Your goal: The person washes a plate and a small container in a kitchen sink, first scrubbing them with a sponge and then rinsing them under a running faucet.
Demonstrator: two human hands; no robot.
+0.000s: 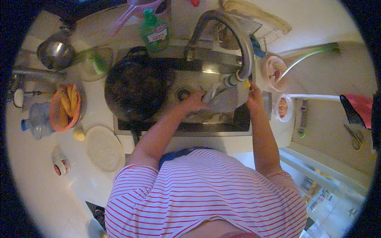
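Both my hands are over a stainless-steel sink (190,78), below a curved faucet (247,53). My left hand (197,102) is bent at a pale, elongated object (210,92) beside the spray head (231,80); blur hides what it is and whether the fingers grip it. My right hand (254,94) pinches a small yellow piece (246,84) close to the faucet's end. A whitish, translucent area (232,99) lies between the hands, too blurred to name. Left of them, a large dark wok (135,87) covers part of the sink, its handle towards me. The drain (184,93) shows beyond my left hand.
A green detergent bottle (154,32) stands behind the sink. On the left are an orange basket (78,117) with corn-like cobs, a plastic jug (40,120), a round pale board (104,148) and a jar (62,167). To the right are a pink container (268,73) and a white tub (288,108).
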